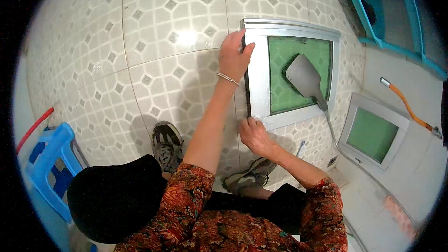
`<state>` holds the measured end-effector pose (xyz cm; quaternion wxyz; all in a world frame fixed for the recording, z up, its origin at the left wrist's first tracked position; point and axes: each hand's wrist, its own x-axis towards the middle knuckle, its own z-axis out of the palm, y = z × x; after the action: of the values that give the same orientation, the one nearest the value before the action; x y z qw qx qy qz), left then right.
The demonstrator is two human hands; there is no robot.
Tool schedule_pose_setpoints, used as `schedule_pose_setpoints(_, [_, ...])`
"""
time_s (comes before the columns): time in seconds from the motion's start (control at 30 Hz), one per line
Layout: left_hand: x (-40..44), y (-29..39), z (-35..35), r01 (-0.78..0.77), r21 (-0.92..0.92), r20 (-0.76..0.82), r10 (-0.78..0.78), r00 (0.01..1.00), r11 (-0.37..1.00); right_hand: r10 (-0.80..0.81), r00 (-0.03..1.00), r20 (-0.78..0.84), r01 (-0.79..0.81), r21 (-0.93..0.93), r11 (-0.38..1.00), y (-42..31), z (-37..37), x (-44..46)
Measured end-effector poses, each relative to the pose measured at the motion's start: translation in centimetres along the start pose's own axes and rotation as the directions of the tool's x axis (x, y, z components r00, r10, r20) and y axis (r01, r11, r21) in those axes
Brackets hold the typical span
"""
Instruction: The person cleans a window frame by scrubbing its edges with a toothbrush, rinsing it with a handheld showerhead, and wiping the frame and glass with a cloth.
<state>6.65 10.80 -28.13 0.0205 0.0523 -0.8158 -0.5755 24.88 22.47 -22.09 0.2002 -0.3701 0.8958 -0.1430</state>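
Note:
A silver-framed door panel with green glass [259,72] lies on the tiled floor in front of me. My left hand [235,56], with a bangle at the wrist, grips its left edge near the far corner, thumb over the frame. At the near left corner, the curled fingers of my right hand [256,135] hold the same frame; their tips are partly hidden. On the glass rests a grey, paddle-shaped shower head [305,77]. Its thin hose [343,150] runs off to the lower right. Neither hand touches the shower head.
A smaller framed green panel [372,133] leans at the right wall, near an orange hose [406,102]. Teal shelving [396,49] stands at the upper right. To the left are a blue plastic stool [53,156] and a red tube [35,129]. A floor drain [332,161] sits right of my shoes.

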Motion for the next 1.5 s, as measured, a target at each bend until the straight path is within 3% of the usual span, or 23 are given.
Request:
schedule_pose_setpoints(0.07, [-0.6,-2.1,1.4,-0.048,0.064,-0.03,0.05,0.998,0.997,0.042,0.993,0.107,-0.044,0.018,0.999,0.0,1.1,-1.6])
schedule_pose_setpoints(0.17, [-1.3,-2.6,1.8,-0.022,0.077,-0.038,0.025,0.999,0.997,0.265,0.963,-0.056,-0.258,0.114,0.959,3.0,-1.6,-1.2])
schedule_pose_setpoints(0.2, [-1.6,-2.1,1.9,0.0,0.073,-0.052,0.004,0.999,0.997,0.359,0.905,-0.228,-0.347,0.091,0.933,4.7,-3.9,0.8])
schedule_pose_setpoints(0.23, [-1.5,-1.5,2.0,0.014,0.069,-0.069,-0.01,0.998,0.998,0.413,0.837,-0.36,-0.336,0.258,0.906,7.2,-5.7,2.6])
schedule_pose_setpoints(0.27, [-1.6,-0.4,1.9,0.08,0.091,-0.142,-0.067,0.988,0.993,0.421,0.763,-0.49,-0.381,0.185,0.906,9.7,-6.3,4.6])
schedule_pose_setpoints(0.3, [-1.8,-0.5,2.1,0.115,0.116,-0.144,-0.098,0.985,0.986,0.376,0.736,-0.562,-0.334,0.181,0.925,11.6,-6.8,6.7])
schedule_pose_setpoints(0.33, [-2.2,-1.0,2.4,0.15,0.143,-0.146,-0.129,0.981,0.978,0.363,0.723,-0.588,-0.23,0.291,0.929,13.5,-5.8,8.3])
schedule_pose_setpoints(0.37, [-2.2,-1.3,2.5,0.181,0.173,-0.152,-0.156,0.976,0.968,0.349,0.718,-0.602,-0.24,0.258,0.936,13.8,-5.1,7.9])
schedule_pose_setpoints(0.43, [-2.0,-1.6,2.2,0.099,0.202,-0.159,-0.067,0.985,0.974,0.332,0.718,-0.612,-0.262,0.203,0.943,13.6,-3.6,7.2])
schedule_pose_setpoints(0.5, [-1.8,-1.9,2.3,0.033,0.219,-0.136,-0.003,0.991,0.975,0.332,0.797,-0.504,-0.281,0.177,0.943,11.9,-1.3,1.8])
schedule_pose_setpoints(0.53, [-1.9,-1.8,2.5,0.056,0.104,-0.162,-0.039,0.986,0.993,0.326,0.828,-0.456,-0.273,0.18,0.945,10.7,0.1,-1.3])
schedule_pose_setpoints(0.6, [-2.0,-1.7,2.8,0.051,0.09,-0.155,-0.037,0.987,0.995,0.304,0.869,-0.39,-0.206,0.275,0.939,7.6,1.1,-5.1])
schedule_pose_setpoints(0.7, [-1.8,-1.6,2.5,0.084,0.05,-0.094,-0.079,0.992,0.995,0.384,0.848,-0.364,-0.295,0.279,0.914,8.6,1.2,-3.5])
schedule_pose_setpoints(0.8, [-1.6,-2.0,2.0,0.197,-0.027,0.012,-0.197,0.98,0.98,0.404,0.702,-0.586,-0.339,0.224,0.914,12.7,-1.2,4.8])
schedule_pose_setpoints(0.97, [-1.8,-1.4,2.5,0.171,0.002,-0.042,-0.171,0.984,0.985,0.388,0.566,-0.728,-0.341,0.221,0.914,13.8,-2.9,8.7])
schedule_pose_setpoints(1.0, [-1.8,-0.9,2.5,0.178,0.025,-0.064,-0.176,0.982,0.984,0.345,0.606,-0.717,-0.313,0.184,0.932,13.1,-2.2,6.9])
schedule_pose_setpoints(1.07, [-1.9,-0.9,2.9,0.233,0.035,-0.047,-0.231,0.972,0.972,0.395,0.738,-0.547,-0.296,0.264,0.918,11.6,0.0,1.4])
schedule_pose_setpoints(1.13, [-1.6,-1.5,3.2,0.17,0.106,-0.084,-0.161,0.983,0.98,0.266,0.867,-0.422,-0.186,0.221,0.957,9.9,1.3,-4.1])
schedule_pose_setpoints(1.2, [-1.8,-1.3,3.3,0.174,0.163,-0.074,-0.164,0.984,0.971,0.212,0.917,-0.339,-0.164,0.167,0.972,9.6,0.7,-7.0])
schedule_pose_setpoints(1.37, [-2.3,0.5,1.9,0.165,0.155,-0.031,-0.162,0.986,0.974,0.166,0.963,-0.213,-0.169,0.007,0.986,13.1,-0.9,-10.9])
schedule_pose_setpoints(1.4, [-2.7,1.2,1.6,0.165,0.152,-0.014,-0.164,0.986,0.975,0.224,0.952,-0.207,-0.226,0.013,0.974,13.2,-1.5,-11.8])
schedule_pose_setpoints(1.47, [-3.7,1.7,1.5,-0.029,0.171,-0.13,0.051,0.99,0.985,0.337,0.922,-0.189,-0.338,0.031,0.941,13.1,-2.7,-13.0])
schedule_pose_setpoints(1.5, [-4.1,1.7,1.5,-0.124,0.195,-0.183,0.16,0.97,0.973,0.302,0.926,-0.226,-0.29,0.087,0.953,12.1,-2.5,-12.8])
